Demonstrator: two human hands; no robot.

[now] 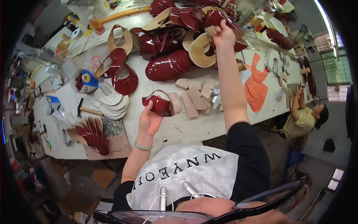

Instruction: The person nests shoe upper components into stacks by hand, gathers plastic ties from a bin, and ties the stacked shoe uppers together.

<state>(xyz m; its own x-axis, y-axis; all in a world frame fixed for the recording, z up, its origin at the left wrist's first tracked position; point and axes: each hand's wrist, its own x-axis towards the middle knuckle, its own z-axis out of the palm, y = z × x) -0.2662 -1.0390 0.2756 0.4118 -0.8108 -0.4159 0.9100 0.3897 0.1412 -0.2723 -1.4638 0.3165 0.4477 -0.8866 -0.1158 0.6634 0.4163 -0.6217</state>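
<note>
Near the front edge of the table, my left hand (150,121) is closed on a glossy dark red shoe upper (161,106) with a thin strap arching over its top. My right arm stretches to the far side, where my right hand (225,36) pinches another glossy dark red shoe upper (215,17) at the heap. Beige linings show on several pieces there, one of them a curved piece (202,49) just left of my right wrist. A long row of nested dark red uppers (169,66) lies between my two hands.
Beige pads (194,98) lie right of my left hand. Orange cut pieces (256,89) are stacked at the right. On the left are white pieces (112,102), a hammer (90,111) and fanned red uppers (91,134). Another person (300,120) works at the right end.
</note>
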